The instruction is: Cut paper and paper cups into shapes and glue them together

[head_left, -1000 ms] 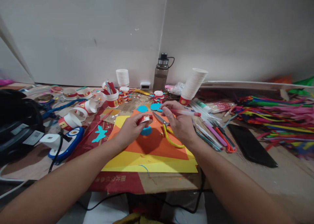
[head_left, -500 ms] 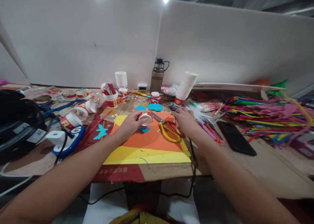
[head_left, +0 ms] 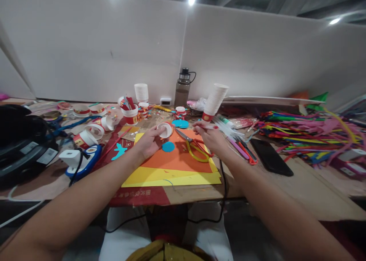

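Note:
My left hand [head_left: 150, 142] is closed on a short cut-down paper cup [head_left: 165, 130], its white inside tilted toward me. In my right hand [head_left: 210, 135] a slim reddish pen [head_left: 211, 126] is pinched, with its tip end near my fingertips. Between the hands, a pair of scissors [head_left: 187, 138] with yellow and red handles lies on the orange paper [head_left: 160, 160]. One blue paper disc [head_left: 168, 146] rests on that sheet just below the cup. More blue discs [head_left: 180, 124] lie behind, partly overlapping. Yellow sheets [head_left: 171, 179] stick out under the orange one.
A cup stack [head_left: 215, 100] leans at the back right, near a water bottle [head_left: 182, 89]. Colourful pipe cleaners [head_left: 303, 135] and a black phone [head_left: 271, 157] lie right. Left are cut cups [head_left: 85, 139], a power strip [head_left: 88, 160] and a cup of pens [head_left: 130, 116].
My left hand has lifted the cut cup back and left, tilting it open toward me and uncovering the blue disc. My right hand has raised a pen from beside the scissors.

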{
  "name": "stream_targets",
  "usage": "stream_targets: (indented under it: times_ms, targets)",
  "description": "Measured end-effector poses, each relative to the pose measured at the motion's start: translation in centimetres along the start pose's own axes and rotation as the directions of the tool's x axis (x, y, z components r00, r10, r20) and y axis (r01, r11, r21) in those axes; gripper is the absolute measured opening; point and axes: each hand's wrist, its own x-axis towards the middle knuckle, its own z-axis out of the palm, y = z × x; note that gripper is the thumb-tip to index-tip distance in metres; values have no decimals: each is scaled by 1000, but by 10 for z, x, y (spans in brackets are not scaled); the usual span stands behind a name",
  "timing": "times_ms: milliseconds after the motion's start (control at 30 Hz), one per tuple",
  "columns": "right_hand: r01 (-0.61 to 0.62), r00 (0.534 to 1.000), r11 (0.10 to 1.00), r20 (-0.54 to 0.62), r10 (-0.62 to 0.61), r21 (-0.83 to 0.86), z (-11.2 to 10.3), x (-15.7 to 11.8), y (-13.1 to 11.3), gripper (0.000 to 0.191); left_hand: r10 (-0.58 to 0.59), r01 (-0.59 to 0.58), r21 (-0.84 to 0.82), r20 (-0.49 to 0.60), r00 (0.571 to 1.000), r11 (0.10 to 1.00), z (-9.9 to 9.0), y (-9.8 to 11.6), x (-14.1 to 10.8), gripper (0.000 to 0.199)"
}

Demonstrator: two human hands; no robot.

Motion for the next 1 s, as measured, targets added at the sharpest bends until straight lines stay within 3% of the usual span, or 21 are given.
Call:
stream_targets:
  times_ms: [100,333,533,700,867,1000]
  targets:
    - [-138,990,907,36,135,399,28,5,-24,20,75,-77,-77,-19,997,994,4,3,0,21]
    - [-37,999,811,29,25,584,74,2,-60,38,105,-110,-139,-42,994,984,10,10,-4,25]
    - [-32,997,821,-37,64,570,90,-4,-58,50,129,-147,-188,-105,986,971,11,5,-3,22]
    - [-8,994,821,-84,68,571,88,-5,-61,42,125,-127,-121,-22,992,984,7,-1,-3,24]
    - [68,990,906,-142,-9,418,73,-7,-55,34,121,-128,146,51,991,981,1,1,-2,25]
    - [147,987,968,-96,-129,201,59,-9,-54,31,156,-194,489,118,981,850,-1,9,-1,21]
